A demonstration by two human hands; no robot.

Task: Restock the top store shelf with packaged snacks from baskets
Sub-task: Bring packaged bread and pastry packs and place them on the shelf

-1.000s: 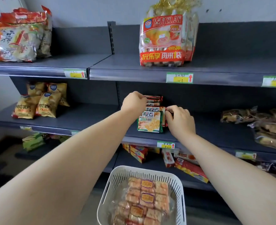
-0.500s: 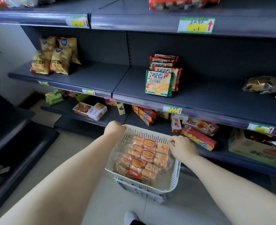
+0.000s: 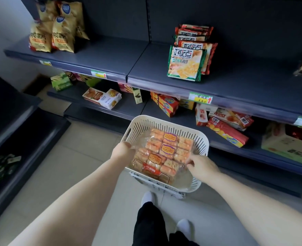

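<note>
Both bare forearms reached forward and down. Left hand [image 3: 123,151] was knuckles-up, fingers curled over the left edge of the snack bag [image 3: 161,153], gripping the clear wrap. Right hand [image 3: 202,166] did the same at the bag's right edge, with fingers and thumb pinching the plastic.

The bag was clear and packed with orange-wrapped pieces, 3 orange labels down its middle. It lay tilted in the white slotted basket [image 3: 166,122], its near end overlapping the near rim. What looked like a 2nd basket [image 3: 157,186] sat under the 1st.

On the shelf behind, chip bags [image 3: 52,32] stood upright at far left. Biscuit packs [image 3: 186,64] leaned in a row further right, with a price tag [image 3: 200,98] on the shelf edge below them. The lower shelf held assorted boxes. 2 white shoes [image 3: 147,197] were on the tile floor.
</note>
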